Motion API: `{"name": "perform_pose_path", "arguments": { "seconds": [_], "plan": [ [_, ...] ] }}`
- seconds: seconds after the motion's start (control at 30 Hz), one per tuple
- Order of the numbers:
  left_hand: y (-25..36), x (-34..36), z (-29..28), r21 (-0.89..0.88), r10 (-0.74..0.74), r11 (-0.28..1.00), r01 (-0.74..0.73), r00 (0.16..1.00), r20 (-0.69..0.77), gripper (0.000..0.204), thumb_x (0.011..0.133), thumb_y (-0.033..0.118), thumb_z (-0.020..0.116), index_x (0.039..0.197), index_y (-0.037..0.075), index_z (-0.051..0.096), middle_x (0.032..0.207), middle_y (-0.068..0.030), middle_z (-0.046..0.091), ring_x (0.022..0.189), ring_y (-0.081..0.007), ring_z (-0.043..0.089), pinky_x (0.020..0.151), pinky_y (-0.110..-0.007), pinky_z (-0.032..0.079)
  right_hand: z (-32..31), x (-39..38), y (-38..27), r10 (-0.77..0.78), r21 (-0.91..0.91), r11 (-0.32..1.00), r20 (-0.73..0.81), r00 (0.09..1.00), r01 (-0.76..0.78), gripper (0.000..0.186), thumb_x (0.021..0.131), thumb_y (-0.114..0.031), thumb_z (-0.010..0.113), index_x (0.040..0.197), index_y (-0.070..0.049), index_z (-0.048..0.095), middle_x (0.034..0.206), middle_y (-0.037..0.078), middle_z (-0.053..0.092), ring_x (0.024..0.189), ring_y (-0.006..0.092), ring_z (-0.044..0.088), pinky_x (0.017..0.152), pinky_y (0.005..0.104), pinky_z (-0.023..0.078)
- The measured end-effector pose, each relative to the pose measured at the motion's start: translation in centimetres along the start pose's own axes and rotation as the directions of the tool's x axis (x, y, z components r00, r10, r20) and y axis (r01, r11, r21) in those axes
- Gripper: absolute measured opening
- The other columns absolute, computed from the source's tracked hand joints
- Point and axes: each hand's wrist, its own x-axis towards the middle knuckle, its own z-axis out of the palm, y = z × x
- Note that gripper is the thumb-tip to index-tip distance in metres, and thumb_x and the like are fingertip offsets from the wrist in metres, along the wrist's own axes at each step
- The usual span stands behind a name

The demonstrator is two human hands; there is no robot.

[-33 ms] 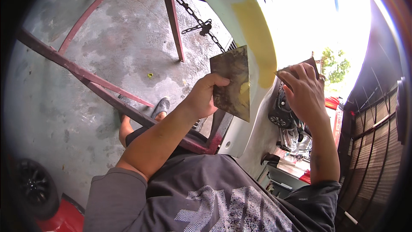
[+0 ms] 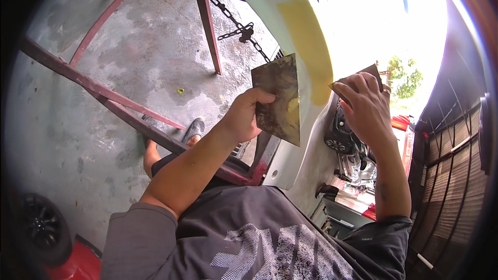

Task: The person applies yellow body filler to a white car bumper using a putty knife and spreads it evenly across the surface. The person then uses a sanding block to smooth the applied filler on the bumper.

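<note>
- Head view, far left: a black wheel (image 2: 41, 223) sits at 8 o'clock, with a red body part (image 2: 75, 265) just beside it.
- Maroon metal stand (image 2: 129, 118): its bars spread from 9 to 12 o'clock over the grey floor (image 2: 145, 41); a dark chain (image 2: 244, 32) hangs near 12 o'clock.
- Left hand (image 2: 243, 113): its grip is closed around the edge of a flat plate (image 2: 275, 109), thumb on the smeared face, other fingers mostly hidden behind. The plate's long axis runs roughly 12 to 6 o'clock, and a yellow smear shows by its right edge.
- Pale curved panel (image 2: 311, 116): it rises behind the plate and bears a yellow patch (image 2: 302, 28), whose long axis runs 11 to 5 o'clock.
- Right hand (image 2: 367, 106): its grip is narrow, fingers laid over a thin dark blade (image 2: 374, 70). From this grip the patch lies toward 10 to 11 o'clock and the plate toward 9. The right hand is nearer to the patch's lower end; I cannot tell whether the blade touches the panel.
- Farther right: a dark car (image 2: 340, 135) stands at 4 o'clock from the plate.
</note>
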Motion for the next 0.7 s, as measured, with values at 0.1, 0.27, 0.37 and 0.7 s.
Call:
{"name": "perform_pose_path", "arguments": {
  "seconds": [0.1,0.27,0.37,0.7],
  "plan": [
    [-0.2,0.3,-0.3,-0.006,0.017,1.000,-0.017,1.000,-0.023,0.058,0.098,0.013,0.054,0.153,-0.004,0.055,0.152,-0.0185,0.064,0.141,-0.0316,0.063,0.125,-0.051,0.045,1.8,0.1,-0.4,-0.058,-0.152,0.987,0.005,0.998,0.058,0.039,0.094,-0.014,0.076,0.131,-0.025,0.077,0.136,0.001,0.063,0.144,0.0269,0.050,0.113,0.0606,0.044],
    [-0.3,0.3,-1.0,-0.010,0.027,1.000,-0.027,0.999,0.033,0.050,0.099,0.011,0.055,0.147,-0.002,0.062,0.142,-0.0164,0.072,0.133,-0.0311,0.070,0.121,-0.052,0.050,4.3,-0.7,-0.4,-0.061,-0.344,0.937,0.033,0.998,0.068,0.042,0.093,-0.014,0.077,0.132,-0.028,0.076,0.136,0.000,0.063,0.145,0.0265,0.050,0.115,0.0674,0.038],
    [-0.3,0.3,-1.1,-0.002,0.036,0.999,-0.036,0.999,0.014,0.049,0.099,0.011,0.055,0.146,-0.002,0.063,0.141,-0.0163,0.072,0.131,-0.0311,0.070,0.121,-0.052,0.051,3.4,-1.5,-0.3,-0.055,-0.337,0.937,0.111,0.992,0.089,0.043,0.094,-0.013,0.076,0.134,-0.029,0.075,0.137,0.000,0.062,0.145,0.0262,0.050,0.115,0.0668,0.037],
    [-0.3,0.4,-1.2,0.043,0.027,0.999,-0.028,1.000,0.014,0.061,0.095,0.015,0.054,0.152,-0.007,0.050,0.152,-0.0202,0.058,0.143,-0.0330,0.057,0.126,-0.050,0.041,5.2,-0.6,0.3,-0.123,-0.443,0.893,-0.052,0.991,0.087,0.056,0.091,-0.011,0.072,0.144,-0.027,0.063,0.139,0.002,0.054,0.146,0.0273,0.046,0.111,0.0664,0.040]
  ]
}}
